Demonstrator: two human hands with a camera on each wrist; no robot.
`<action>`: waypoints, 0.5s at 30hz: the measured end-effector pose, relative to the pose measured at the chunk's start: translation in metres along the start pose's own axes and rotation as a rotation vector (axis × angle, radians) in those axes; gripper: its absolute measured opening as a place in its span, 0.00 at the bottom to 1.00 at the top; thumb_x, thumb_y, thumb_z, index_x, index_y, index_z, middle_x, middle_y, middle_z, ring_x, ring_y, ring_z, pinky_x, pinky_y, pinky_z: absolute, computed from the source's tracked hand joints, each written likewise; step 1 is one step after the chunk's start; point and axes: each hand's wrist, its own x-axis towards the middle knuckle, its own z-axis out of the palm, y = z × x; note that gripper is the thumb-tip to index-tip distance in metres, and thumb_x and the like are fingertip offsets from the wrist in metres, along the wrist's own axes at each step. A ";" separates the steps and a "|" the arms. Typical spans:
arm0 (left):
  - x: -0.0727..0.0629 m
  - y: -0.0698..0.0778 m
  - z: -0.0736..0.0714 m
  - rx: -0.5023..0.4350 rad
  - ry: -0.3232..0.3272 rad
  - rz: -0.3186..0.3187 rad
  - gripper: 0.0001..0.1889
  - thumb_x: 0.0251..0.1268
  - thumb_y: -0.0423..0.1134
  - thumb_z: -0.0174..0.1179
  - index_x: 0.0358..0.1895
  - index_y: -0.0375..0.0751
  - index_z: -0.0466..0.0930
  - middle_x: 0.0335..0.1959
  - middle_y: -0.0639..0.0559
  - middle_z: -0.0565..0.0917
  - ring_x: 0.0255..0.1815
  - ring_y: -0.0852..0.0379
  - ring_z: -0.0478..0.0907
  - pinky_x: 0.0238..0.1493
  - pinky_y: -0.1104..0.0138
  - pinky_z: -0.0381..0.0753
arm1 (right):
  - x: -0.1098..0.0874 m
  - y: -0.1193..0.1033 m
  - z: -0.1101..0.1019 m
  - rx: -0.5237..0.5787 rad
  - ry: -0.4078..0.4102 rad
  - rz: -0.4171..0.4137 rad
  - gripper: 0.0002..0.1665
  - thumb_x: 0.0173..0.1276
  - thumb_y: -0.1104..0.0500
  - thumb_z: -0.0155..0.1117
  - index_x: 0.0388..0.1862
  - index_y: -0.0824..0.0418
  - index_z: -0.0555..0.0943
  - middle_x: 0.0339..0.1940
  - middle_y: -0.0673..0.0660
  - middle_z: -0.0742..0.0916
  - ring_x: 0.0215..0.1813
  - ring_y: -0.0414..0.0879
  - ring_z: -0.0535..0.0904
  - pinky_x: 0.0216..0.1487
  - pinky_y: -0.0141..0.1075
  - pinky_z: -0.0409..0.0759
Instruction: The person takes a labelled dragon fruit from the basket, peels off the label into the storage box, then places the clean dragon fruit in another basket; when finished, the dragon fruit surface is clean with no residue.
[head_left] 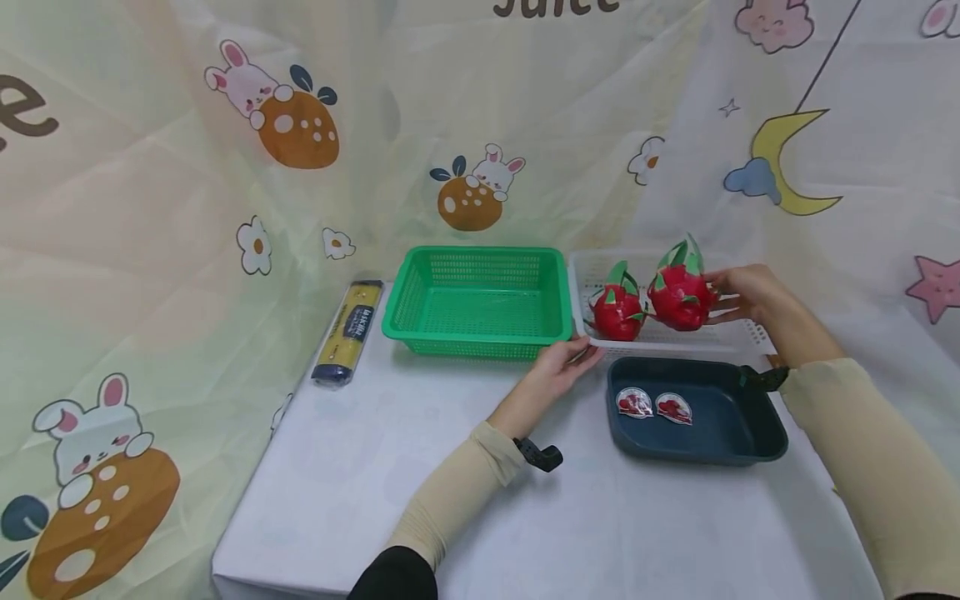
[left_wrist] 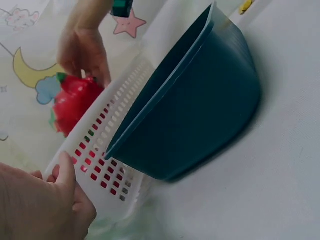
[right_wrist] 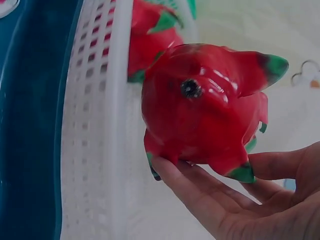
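Observation:
My right hand (head_left: pixel 750 293) holds a red dragon fruit (head_left: pixel 681 296) with green leaf tips, raised over the white perforated basket (head_left: pixel 720 337). In the right wrist view the thumb and fingers (right_wrist: pixel 200 200) bear on one side of the fruit, whose dark round end spot faces the camera. A second dragon fruit (head_left: pixel 618 312) sits in the basket's left part. At the basket's front left corner, my left hand (head_left: pixel 558 367) grips the rim, the thumb (left_wrist: pixel 66 170) lying against the wall in the left wrist view.
A green basket (head_left: pixel 480 346) stands left of the white one. In front of the white basket is a dark blue tub (head_left: pixel 697 450) holding two round red-and-white stickers (head_left: pixel 634 402). A yellow and navy packaged roll (head_left: pixel 348 333) lies near the table's left edge. A printed cloth (head_left: pixel 570 125) hangs behind.

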 end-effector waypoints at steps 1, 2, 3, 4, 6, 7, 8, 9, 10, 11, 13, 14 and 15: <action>0.000 0.000 0.001 -0.005 0.004 0.001 0.22 0.76 0.22 0.54 0.70 0.28 0.72 0.55 0.41 0.75 0.63 0.47 0.76 0.68 0.52 0.79 | 0.003 0.002 -0.001 -0.012 0.010 0.008 0.35 0.84 0.55 0.52 0.80 0.74 0.59 0.44 0.53 0.83 0.42 0.52 0.87 0.54 0.59 0.87; -0.001 0.000 0.001 -0.009 0.008 0.002 0.24 0.76 0.21 0.54 0.72 0.28 0.70 0.56 0.41 0.75 0.63 0.47 0.76 0.68 0.52 0.79 | 0.006 0.004 -0.002 -0.025 0.015 0.015 0.35 0.84 0.55 0.52 0.79 0.74 0.60 0.45 0.56 0.84 0.41 0.52 0.87 0.54 0.59 0.87; -0.001 -0.001 0.002 -0.012 0.010 0.001 0.25 0.76 0.21 0.54 0.74 0.28 0.68 0.56 0.41 0.74 0.63 0.46 0.76 0.69 0.52 0.78 | 0.009 0.006 -0.003 -0.039 0.014 0.022 0.35 0.84 0.55 0.52 0.79 0.75 0.59 0.48 0.59 0.83 0.42 0.53 0.87 0.54 0.59 0.87; 0.000 -0.002 0.003 -0.015 0.021 0.003 0.24 0.76 0.21 0.54 0.73 0.28 0.69 0.56 0.41 0.74 0.62 0.46 0.76 0.69 0.52 0.78 | 0.011 0.008 -0.004 -0.049 0.018 0.031 0.36 0.84 0.54 0.53 0.79 0.75 0.60 0.50 0.62 0.83 0.42 0.53 0.87 0.54 0.59 0.87; 0.001 -0.003 0.004 -0.018 0.037 0.009 0.24 0.75 0.20 0.54 0.72 0.27 0.69 0.54 0.41 0.74 0.61 0.46 0.76 0.69 0.51 0.78 | 0.015 0.013 -0.005 -0.070 0.016 0.045 0.37 0.83 0.54 0.54 0.79 0.76 0.59 0.57 0.69 0.80 0.43 0.55 0.87 0.55 0.60 0.86; 0.002 -0.004 0.004 -0.009 0.041 0.014 0.23 0.75 0.20 0.55 0.71 0.26 0.70 0.54 0.40 0.75 0.60 0.45 0.77 0.69 0.51 0.78 | 0.017 0.015 -0.005 -0.080 0.016 0.049 0.37 0.83 0.54 0.54 0.79 0.76 0.59 0.58 0.71 0.80 0.44 0.56 0.87 0.56 0.61 0.85; 0.002 -0.005 0.005 -0.007 0.047 0.019 0.22 0.75 0.20 0.55 0.70 0.26 0.71 0.53 0.40 0.75 0.60 0.45 0.77 0.68 0.51 0.79 | 0.018 0.016 -0.005 -0.089 0.012 0.054 0.37 0.83 0.54 0.54 0.79 0.76 0.59 0.60 0.73 0.78 0.45 0.58 0.87 0.57 0.62 0.84; 0.003 -0.006 0.005 0.000 0.053 0.024 0.22 0.75 0.20 0.55 0.70 0.25 0.71 0.53 0.40 0.76 0.61 0.44 0.77 0.68 0.51 0.79 | 0.019 0.018 -0.005 -0.097 0.014 0.056 0.37 0.83 0.55 0.54 0.79 0.77 0.59 0.61 0.75 0.78 0.46 0.59 0.87 0.57 0.62 0.83; 0.003 -0.007 0.005 0.005 0.060 0.030 0.22 0.75 0.20 0.55 0.69 0.25 0.71 0.52 0.40 0.76 0.61 0.44 0.78 0.68 0.50 0.79 | 0.021 0.020 -0.005 -0.104 0.017 0.057 0.36 0.83 0.56 0.54 0.78 0.77 0.59 0.61 0.76 0.78 0.47 0.61 0.87 0.58 0.63 0.83; 0.004 -0.008 0.005 0.014 0.062 0.037 0.22 0.75 0.20 0.55 0.69 0.25 0.72 0.52 0.40 0.77 0.61 0.44 0.78 0.67 0.50 0.79 | 0.023 0.022 -0.005 -0.113 0.012 0.060 0.35 0.84 0.57 0.52 0.78 0.78 0.59 0.61 0.77 0.77 0.48 0.62 0.86 0.58 0.64 0.82; 0.005 -0.010 0.005 0.027 0.062 0.046 0.22 0.75 0.20 0.55 0.69 0.25 0.71 0.51 0.40 0.77 0.62 0.43 0.78 0.67 0.50 0.80 | 0.026 0.026 -0.005 -0.124 -0.002 0.072 0.33 0.84 0.59 0.49 0.78 0.78 0.58 0.59 0.77 0.77 0.49 0.64 0.84 0.60 0.65 0.81; 0.006 -0.012 0.005 0.024 0.068 0.046 0.22 0.75 0.20 0.55 0.70 0.26 0.72 0.51 0.41 0.77 0.62 0.43 0.78 0.68 0.49 0.79 | 0.028 0.028 -0.006 -0.128 -0.012 0.079 0.33 0.84 0.61 0.47 0.78 0.78 0.58 0.58 0.76 0.77 0.50 0.65 0.84 0.60 0.66 0.80; 0.007 -0.013 0.006 0.027 0.070 0.047 0.22 0.74 0.20 0.55 0.70 0.26 0.72 0.50 0.40 0.77 0.62 0.43 0.78 0.67 0.49 0.79 | 0.030 0.031 -0.007 -0.132 -0.023 0.088 0.32 0.83 0.62 0.46 0.79 0.78 0.57 0.57 0.75 0.77 0.50 0.65 0.83 0.60 0.66 0.80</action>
